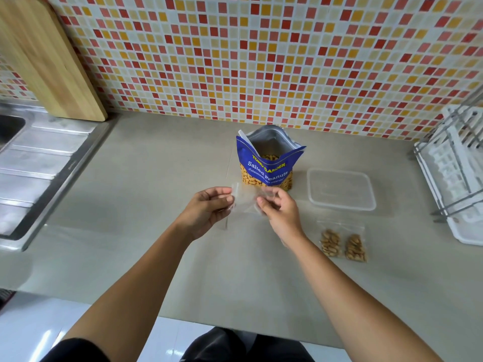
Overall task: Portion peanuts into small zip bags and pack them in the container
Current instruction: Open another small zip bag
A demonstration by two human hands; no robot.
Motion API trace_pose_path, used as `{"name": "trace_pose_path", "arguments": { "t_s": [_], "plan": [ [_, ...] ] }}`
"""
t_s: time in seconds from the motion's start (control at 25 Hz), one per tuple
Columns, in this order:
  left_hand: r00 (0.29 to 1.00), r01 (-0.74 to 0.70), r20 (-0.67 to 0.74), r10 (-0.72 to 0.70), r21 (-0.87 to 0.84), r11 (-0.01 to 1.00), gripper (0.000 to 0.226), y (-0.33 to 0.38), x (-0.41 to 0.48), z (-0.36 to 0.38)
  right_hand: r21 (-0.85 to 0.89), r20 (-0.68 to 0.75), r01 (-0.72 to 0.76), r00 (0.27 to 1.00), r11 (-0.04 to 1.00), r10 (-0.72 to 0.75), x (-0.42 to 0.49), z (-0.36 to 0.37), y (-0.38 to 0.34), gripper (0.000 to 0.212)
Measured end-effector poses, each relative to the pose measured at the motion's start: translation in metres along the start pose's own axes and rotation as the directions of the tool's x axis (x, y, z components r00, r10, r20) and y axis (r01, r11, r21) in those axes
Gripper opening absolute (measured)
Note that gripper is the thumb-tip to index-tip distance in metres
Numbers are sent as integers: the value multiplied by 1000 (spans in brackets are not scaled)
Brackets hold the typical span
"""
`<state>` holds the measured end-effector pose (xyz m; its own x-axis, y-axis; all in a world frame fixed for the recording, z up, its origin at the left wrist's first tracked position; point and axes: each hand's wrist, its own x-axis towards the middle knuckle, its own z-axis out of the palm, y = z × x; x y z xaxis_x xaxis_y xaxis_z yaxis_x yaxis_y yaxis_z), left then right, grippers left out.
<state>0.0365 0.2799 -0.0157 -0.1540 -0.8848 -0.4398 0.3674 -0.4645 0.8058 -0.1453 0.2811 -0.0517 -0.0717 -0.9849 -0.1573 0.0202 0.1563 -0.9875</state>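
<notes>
The left hand (206,210) and right hand (277,214) each pinch an edge of an empty clear zip bag (245,198) held between them, just in front of the open blue peanut pouch (266,167) standing on the table (156,165). The clear container (341,190) sits right of the pouch. Two filled bags (331,243) lie front-right of the pouch.

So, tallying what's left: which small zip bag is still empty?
The small clear zip bag held between left hand and right hand; the two bags on the grey counter hold peanuts.
</notes>
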Motion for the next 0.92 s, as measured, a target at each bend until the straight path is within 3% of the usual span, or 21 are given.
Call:
{"name": "trace_pose_path", "arguments": {
  "t_s": [0.28, 0.4, 0.6, 0.68, 0.76, 0.88, 0.92],
  "plan": [
    [981, -13, 183, 60, -249, 968, 12, 29, -10, 43, 138, 43, 131, 990, 982, -138, 4, -7, -48, 30],
    [971, -68, 202, 126, -270, 960, 23, 36, -9, 55, 130, 12, 193, 980, 972, -197, 4, -15, -61, 33],
    [933, -346, 168, 319, 175, 922, 27, 48, -7, 66, 126, -72, 310, 950, 942, -303, 2, -36, -82, 45],
    [934, -352, 155, 323, 230, 907, 28, 52, -7, 71, 142, -94, 297, 954, 944, -286, 3, -37, -90, 34],
    [936, -347, 153, 318, 231, 909, 28, 56, -5, 71, 240, -53, 249, 968, 938, -244, 4, -39, -98, 9],
    [919, -390, 177, 351, 291, 874, 17, 64, -3, 70, 265, 92, 172, 975, 949, -202, 9, -53, -102, 52],
    [911, -412, 181, 372, 326, 851, 13, 66, -2, 70, 216, 100, 194, 971, 957, -219, 10, -56, -101, 55]
  ]
}}
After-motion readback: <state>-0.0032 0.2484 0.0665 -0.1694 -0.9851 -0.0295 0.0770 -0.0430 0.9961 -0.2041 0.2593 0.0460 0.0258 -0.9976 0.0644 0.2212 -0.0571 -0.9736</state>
